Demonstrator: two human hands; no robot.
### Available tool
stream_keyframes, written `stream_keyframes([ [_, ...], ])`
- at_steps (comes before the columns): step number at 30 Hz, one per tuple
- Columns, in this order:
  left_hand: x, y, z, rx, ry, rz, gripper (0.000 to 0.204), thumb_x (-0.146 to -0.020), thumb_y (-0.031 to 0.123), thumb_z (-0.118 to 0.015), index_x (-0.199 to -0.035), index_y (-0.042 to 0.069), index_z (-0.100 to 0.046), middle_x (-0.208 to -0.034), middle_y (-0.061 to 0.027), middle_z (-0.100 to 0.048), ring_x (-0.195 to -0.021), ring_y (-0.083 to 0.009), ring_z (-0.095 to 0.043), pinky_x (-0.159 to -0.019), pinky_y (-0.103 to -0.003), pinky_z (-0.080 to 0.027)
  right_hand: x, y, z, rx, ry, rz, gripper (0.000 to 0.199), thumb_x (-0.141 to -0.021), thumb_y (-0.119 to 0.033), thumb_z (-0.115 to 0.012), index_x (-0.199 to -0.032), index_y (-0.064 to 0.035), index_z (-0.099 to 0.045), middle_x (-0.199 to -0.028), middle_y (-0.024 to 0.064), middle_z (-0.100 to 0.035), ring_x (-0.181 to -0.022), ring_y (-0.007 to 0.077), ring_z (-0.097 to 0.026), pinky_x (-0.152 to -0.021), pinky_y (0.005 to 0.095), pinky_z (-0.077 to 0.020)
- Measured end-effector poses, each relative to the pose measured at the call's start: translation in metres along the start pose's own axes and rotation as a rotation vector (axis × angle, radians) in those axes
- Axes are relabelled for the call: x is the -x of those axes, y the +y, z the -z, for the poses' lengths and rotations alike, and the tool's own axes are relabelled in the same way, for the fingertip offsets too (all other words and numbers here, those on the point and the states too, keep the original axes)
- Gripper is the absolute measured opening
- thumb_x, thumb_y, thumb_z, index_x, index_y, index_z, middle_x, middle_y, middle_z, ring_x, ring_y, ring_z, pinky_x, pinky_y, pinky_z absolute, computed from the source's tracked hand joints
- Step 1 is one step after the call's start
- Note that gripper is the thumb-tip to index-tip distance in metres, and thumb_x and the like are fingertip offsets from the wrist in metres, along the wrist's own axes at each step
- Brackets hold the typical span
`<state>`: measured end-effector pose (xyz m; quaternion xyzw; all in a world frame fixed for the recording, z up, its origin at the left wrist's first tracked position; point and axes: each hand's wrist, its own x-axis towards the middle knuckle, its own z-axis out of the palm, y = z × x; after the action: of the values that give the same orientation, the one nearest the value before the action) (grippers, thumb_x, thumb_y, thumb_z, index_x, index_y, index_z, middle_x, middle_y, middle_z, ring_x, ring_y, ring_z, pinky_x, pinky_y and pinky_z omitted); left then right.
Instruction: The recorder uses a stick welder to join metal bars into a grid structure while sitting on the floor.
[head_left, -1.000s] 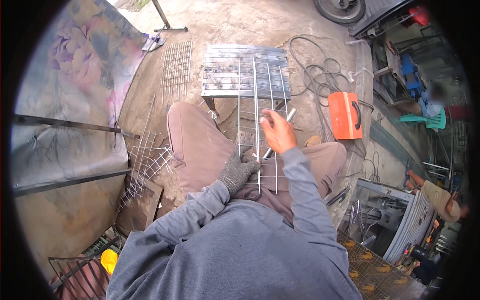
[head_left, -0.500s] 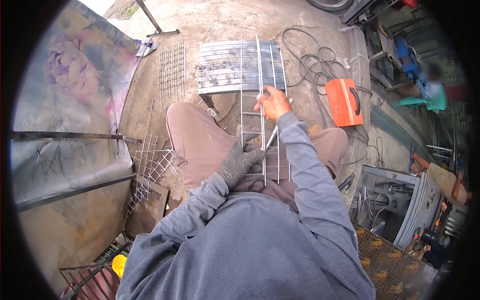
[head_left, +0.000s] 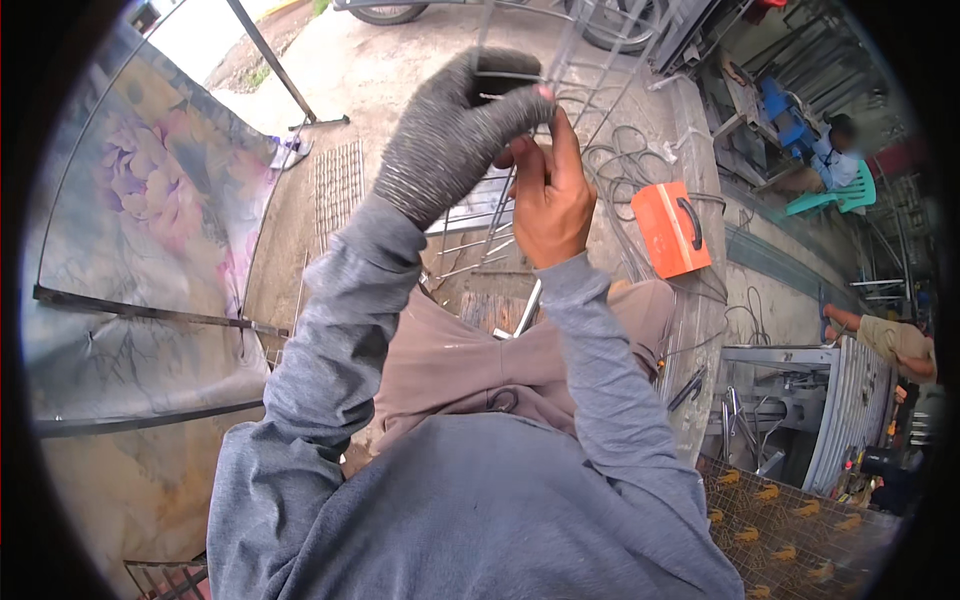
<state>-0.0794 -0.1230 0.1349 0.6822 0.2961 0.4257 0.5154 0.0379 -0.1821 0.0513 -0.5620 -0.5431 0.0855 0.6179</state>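
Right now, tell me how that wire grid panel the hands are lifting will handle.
The wire grid panel is mostly open gaps between thin rods, so it is probably light for its span. Its long thin rods suggest it may flex or wobble rather than stay rigid. The left hand wears a knit glove while the right hand is bare, so cut wire ends could nick that side.

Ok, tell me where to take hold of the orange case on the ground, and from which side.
Grip the orange case by its black handle, coming from above. The case lies flat on the concrete with the handle on its upward face, near the right-hand edge. Loose cables lie close at its upper left, so a top approach likely avoids snagging them.
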Motion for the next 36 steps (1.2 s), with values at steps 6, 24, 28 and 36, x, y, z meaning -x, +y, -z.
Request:
stream_keyframes([
  [6,-0.010,0.011,-0.004,-0.284,-0.289,-0.033,0.046,-0.091,0.036,-0.078,-0.124,0.004,-0.070,-0.110,-0.0084,-0.073,-0.098,-0.0167,-0.070,-0.087,-0.034,-0.057,0.027,-0.004,0.002,-0.214,0.064,-0.128,0.047,-0.103,-0.007,-0.054,-0.149,-0.0043,-0.045,-0.084,0.0089,-0.075,-0.070,0.0143,-0.072,-0.059,0.0291,-0.0528],
  [24,-0.043,-0.076,-0.031,-0.821,-0.339,-0.634,0.035,-0.089,0.022,-0.069,-0.125,0.018,-0.069,-0.111,-0.0089,-0.071,-0.099,-0.0318,-0.069,-0.081,-0.042,-0.059,0.079,0.067,0.008,-0.326,-0.064,-0.359,0.054,-0.100,-0.011,-0.063,-0.149,-0.0048,-0.040,-0.121,0.0141,-0.068,-0.093,0.0140,-0.069,-0.067,0.0260,-0.0586],
  [28,-0.076,-0.085,0.002,-1.015,-0.260,-0.656,0.033,-0.091,0.023,-0.068,-0.123,0.019,-0.068,-0.118,-0.0063,-0.070,-0.100,-0.0292,-0.070,-0.081,-0.040,-0.060,0.112,0.076,0.044,-0.092,-0.430,-0.414,0.045,-0.102,-0.016,-0.062,-0.145,-0.0089,-0.052,-0.110,0.0083,-0.076,-0.081,0.0128,-0.071,-0.070,0.0293,-0.0574],
  [36,-0.049,-0.262,0.046,-1.060,-0.613,-0.588,0.043,-0.089,0.013,-0.064,-0.131,0.023,-0.064,-0.130,-0.0048,-0.064,-0.122,-0.0261,-0.062,-0.097,-0.039,-0.056,0.143,0.143,0.136,-0.130,-0.210,-0.957,0.033,-0.107,-0.026,-0.056,-0.131,-0.0054,-0.064,-0.101,0.0061,-0.073,-0.080,0.0081,-0.064,-0.064,0.0222,-0.0532],
])
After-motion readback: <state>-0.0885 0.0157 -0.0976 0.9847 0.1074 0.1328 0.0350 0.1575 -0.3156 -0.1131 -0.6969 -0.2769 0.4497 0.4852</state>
